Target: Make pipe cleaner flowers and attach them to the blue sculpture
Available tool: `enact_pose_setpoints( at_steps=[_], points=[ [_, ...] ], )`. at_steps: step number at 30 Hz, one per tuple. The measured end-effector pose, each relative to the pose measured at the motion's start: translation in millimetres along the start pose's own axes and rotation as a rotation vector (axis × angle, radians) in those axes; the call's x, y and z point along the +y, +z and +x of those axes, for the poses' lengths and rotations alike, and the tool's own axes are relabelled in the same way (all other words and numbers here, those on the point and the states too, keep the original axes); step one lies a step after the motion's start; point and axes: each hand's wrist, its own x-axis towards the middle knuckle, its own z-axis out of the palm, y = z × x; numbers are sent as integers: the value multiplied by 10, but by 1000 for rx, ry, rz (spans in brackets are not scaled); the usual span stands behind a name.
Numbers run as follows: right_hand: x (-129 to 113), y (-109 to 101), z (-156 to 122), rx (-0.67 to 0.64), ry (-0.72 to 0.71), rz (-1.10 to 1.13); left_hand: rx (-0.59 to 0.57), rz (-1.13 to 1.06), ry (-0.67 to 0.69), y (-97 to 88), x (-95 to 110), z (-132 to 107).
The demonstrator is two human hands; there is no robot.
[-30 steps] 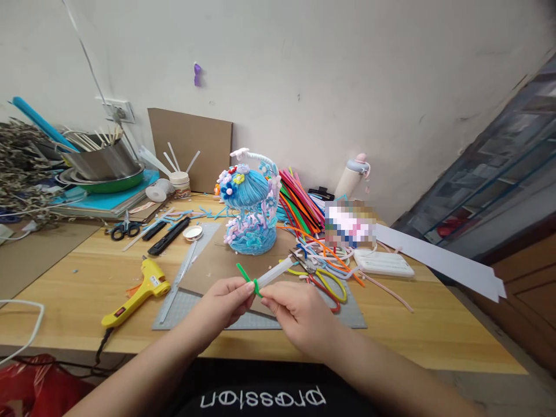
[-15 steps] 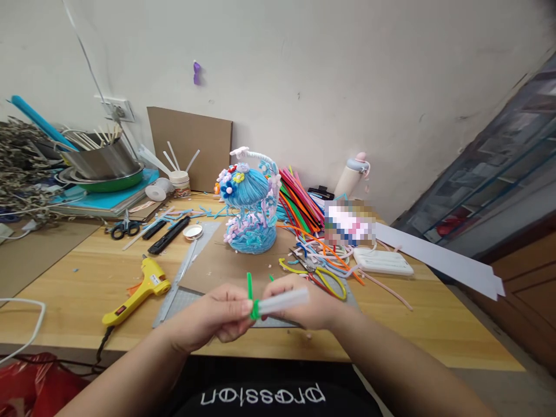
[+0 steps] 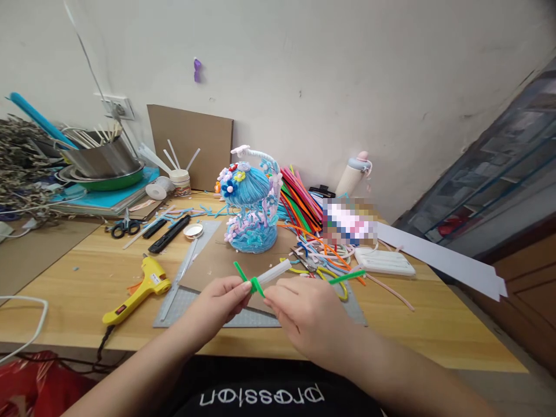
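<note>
My left hand (image 3: 219, 301) pinches one end of a white glue stick (image 3: 273, 271) where a green pipe cleaner (image 3: 254, 285) is coiled round it; a short green tail sticks up to the left. My right hand (image 3: 306, 315) is closed just right of the coil, gripping the green pipe cleaner, whose long free end (image 3: 345, 277) juts out to the right above the knuckles. Both hands hover over a grey cutting mat (image 3: 260, 315) near the front of the wooden table (image 3: 87, 289).
A blue pipe-cleaner sculpture (image 3: 249, 202) stands on brown cardboard behind the hands. A yellow glue gun (image 3: 136, 289) lies left, with scissors (image 3: 121, 227) and black knives beyond. Coloured pipe cleaners (image 3: 299, 202), pliers and a white case (image 3: 382, 262) lie right. Metal bowls sit far left.
The glue stick swung from level back to pointing up and right. My right hand came round from behind the stick to the front, and the long green end now trails to the right.
</note>
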Motion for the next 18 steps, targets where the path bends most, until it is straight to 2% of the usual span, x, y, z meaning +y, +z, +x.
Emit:
enact_pose_setpoints(
  at_steps=[3, 6, 9, 11, 12, 14, 16, 18],
  points=[
    [24, 104, -57, 63, 31, 204, -91, -252, -30, 11, -18, -54],
    [90, 155, -34, 4, 95, 477, -211, -323, -26, -10, -4, -123],
    [214, 147, 54, -263, 158, 767, -403, -153, -17, -54, 58, -171],
    [297, 109, 125, -489, 191, 886, -534, 88, 12, -81, 115, -180],
    [324, 81, 155, -563, 210, 873, -561, 231, 38, -90, 141, -177],
    [329, 14, 192, -575, 242, 715, -490, 502, 101, -97, 173, -159],
    [271, -54, 189, -437, 237, 485, -310, 679, 127, -90, 171, -131],
    [180, -100, 146, -263, 186, 287, -146, 722, 107, -73, 139, -102]
  ],
)
